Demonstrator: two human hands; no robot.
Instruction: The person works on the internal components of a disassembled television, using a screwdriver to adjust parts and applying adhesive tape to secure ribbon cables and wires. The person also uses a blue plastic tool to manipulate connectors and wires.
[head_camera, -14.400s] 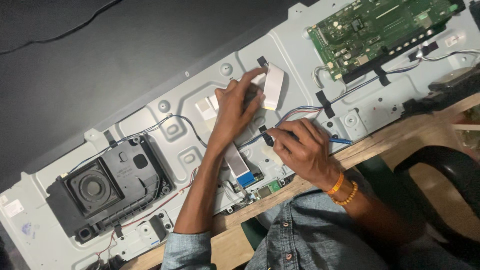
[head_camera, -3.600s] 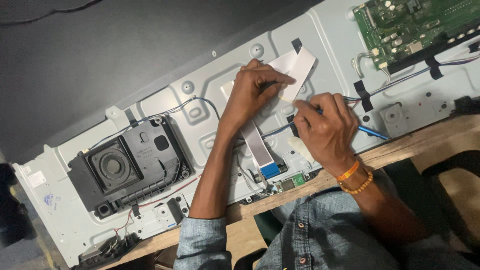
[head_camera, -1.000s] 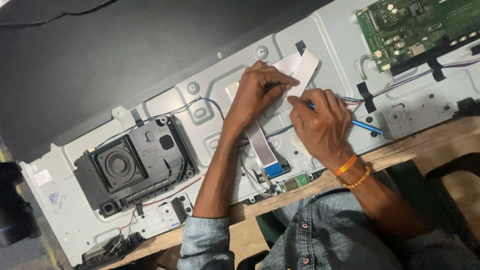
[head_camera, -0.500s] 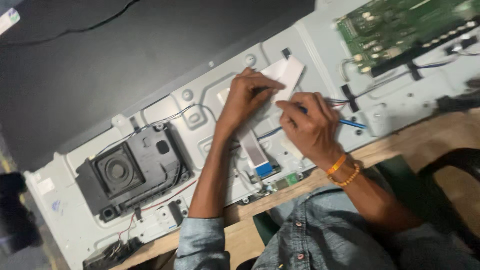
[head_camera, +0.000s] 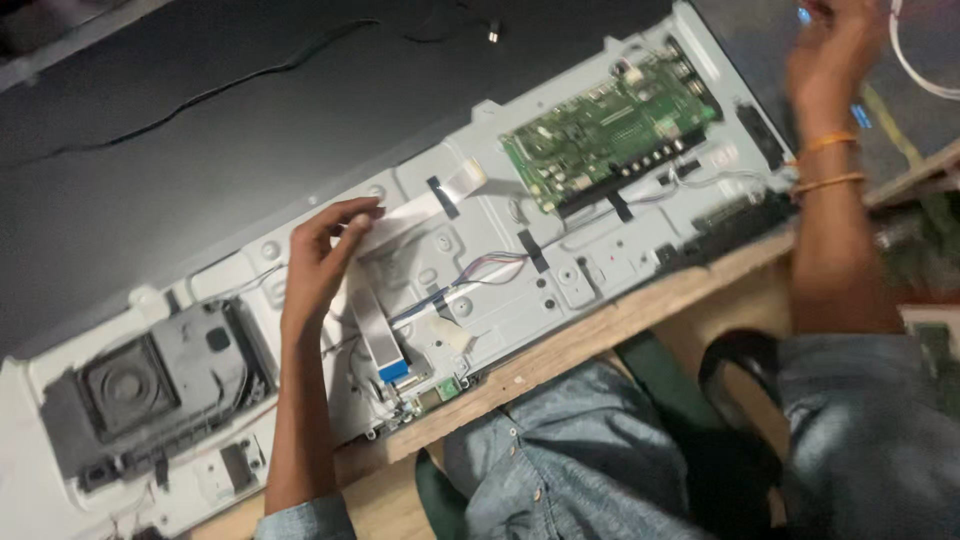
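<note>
Head view | your left hand (head_camera: 322, 262), fingers spread, presses the white flat cable (head_camera: 415, 208) mid-frame, still attached | right hand (head_camera: 838, 45) raised upper right, grip unclear.

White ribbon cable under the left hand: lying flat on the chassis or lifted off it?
Flat. The white ribbon cable lies along the grey metal chassis, black tape across it, left hand fingertips pressing its end.

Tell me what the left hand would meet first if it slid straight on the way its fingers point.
The left hand points up-right along the white flat ribbon cable under its fingertips, so it would probably reach the black tape strip across that cable first, before the green circuit board.
</note>
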